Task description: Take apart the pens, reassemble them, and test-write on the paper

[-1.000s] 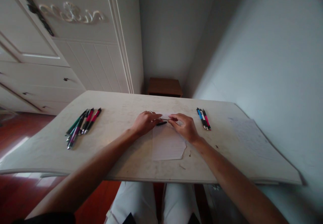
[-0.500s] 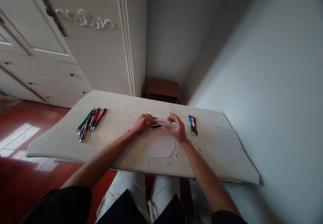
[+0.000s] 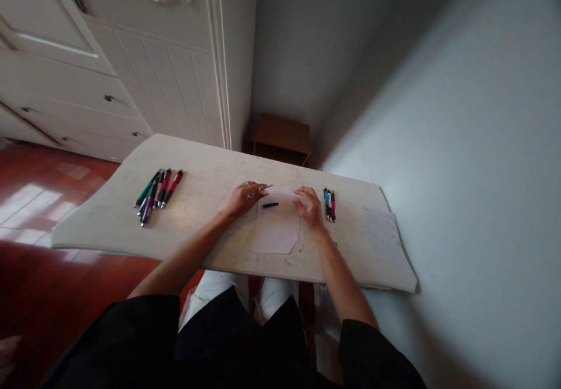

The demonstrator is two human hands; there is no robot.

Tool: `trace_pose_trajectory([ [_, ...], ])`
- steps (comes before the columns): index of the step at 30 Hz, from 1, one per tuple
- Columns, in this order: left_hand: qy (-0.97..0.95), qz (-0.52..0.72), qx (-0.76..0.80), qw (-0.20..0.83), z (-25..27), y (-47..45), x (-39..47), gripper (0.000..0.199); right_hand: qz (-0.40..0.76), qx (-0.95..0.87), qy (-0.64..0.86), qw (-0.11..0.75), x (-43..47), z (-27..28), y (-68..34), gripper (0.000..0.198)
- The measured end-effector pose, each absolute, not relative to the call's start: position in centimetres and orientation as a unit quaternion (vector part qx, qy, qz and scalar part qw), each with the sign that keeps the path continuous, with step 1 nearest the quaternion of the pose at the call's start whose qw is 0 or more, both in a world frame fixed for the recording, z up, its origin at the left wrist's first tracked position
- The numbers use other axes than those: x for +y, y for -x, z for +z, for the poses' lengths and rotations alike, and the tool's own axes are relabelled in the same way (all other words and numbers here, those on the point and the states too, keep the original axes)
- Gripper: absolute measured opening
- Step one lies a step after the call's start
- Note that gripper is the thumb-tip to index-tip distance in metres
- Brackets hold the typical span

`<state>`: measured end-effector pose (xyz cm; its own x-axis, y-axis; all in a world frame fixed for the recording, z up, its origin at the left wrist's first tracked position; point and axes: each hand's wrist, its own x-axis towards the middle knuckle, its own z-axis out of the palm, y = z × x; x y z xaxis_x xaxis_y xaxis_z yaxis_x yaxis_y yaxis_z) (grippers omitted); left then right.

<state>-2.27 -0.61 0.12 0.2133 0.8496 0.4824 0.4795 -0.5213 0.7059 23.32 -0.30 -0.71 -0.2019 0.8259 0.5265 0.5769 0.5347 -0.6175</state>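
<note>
My left hand [image 3: 243, 198] is closed, pinching a thin pen part [image 3: 267, 187] whose dark, narrow end sticks out to the right past the fingertips. Under it lies a sheet of white paper [image 3: 274, 234] with a torn lower right corner. A short black pen piece [image 3: 270, 205] rests on the sheet between my hands. My right hand [image 3: 310, 208] hovers or rests by the sheet's right edge, fingers curved and apart, with nothing visible in them. Just right of it lie several pens [image 3: 329, 204], blue, black and red.
A pile of pens [image 3: 158, 193] in green, purple, red and black lies on the left of the white table [image 3: 210, 173]. A written sheet [image 3: 382, 234] is at the right end. A wall [image 3: 473, 161] borders the right; a white cabinet [image 3: 175, 85] and a brown box-like stand [image 3: 283, 135] are behind.
My hands have moved apart. The thin part, earlier stretched between them, is now in my left hand alone, and my right fingers have opened. The camera view has tilted down.
</note>
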Motion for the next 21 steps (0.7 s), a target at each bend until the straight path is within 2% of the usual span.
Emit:
trace_pose_trajectory([
  [4,-0.755,0.426,0.449,0.214,0.0,2.2,-0.5,0.035,0.113,-0.821,0.437,0.349,-0.7,-0.8,-22.7,0.025],
  [10,-0.767,0.419,0.437,0.210,-0.3,2.1,-0.3,0.032,0.053,-0.875,0.398,0.272,-0.8,-1.0,-21.9,0.025],
  [15,-0.774,0.415,0.431,0.208,-0.6,2.1,-0.2,0.031,0.047,-0.871,0.394,0.289,-0.9,-0.8,-21.9,0.017],
  [21,-0.760,0.423,0.442,0.219,-0.3,2.0,-0.3,0.028,0.042,-0.876,0.387,0.284,-1.3,-0.5,-21.4,0.026],
])
